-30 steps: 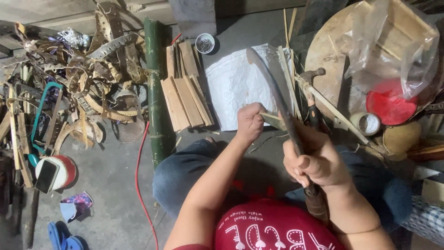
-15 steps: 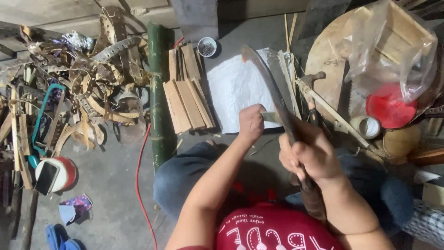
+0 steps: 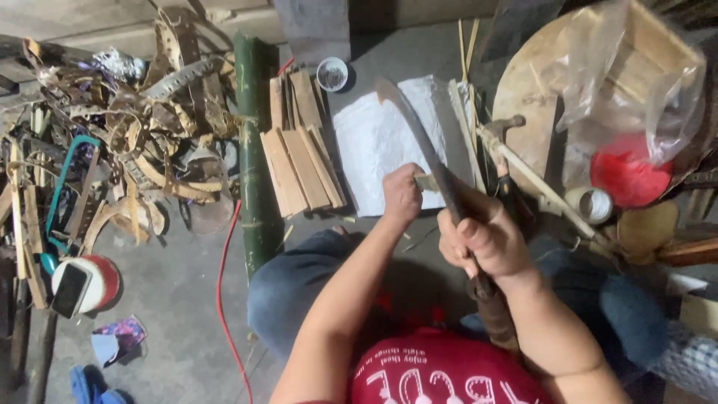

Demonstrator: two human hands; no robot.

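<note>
My right hand grips the dark handle of a long curved machete; its blade points away from me over a white sheet on the floor. My left hand pinches a small pale bamboo piece right against the blade's near part. A stack of split bamboo slats lies just left of the sheet. A thick green bamboo pole lies along the floor beside the slats.
A heap of curled bamboo shavings and a teal hacksaw fills the left. A small cup stands beyond the slats. A round wooden board, a plastic bag with a red lid, a tape roll and thin sticks sit right.
The blade has swung a little leftward and its tip sits lower over the white sheet. Both hands stay close together at the small bamboo piece.
</note>
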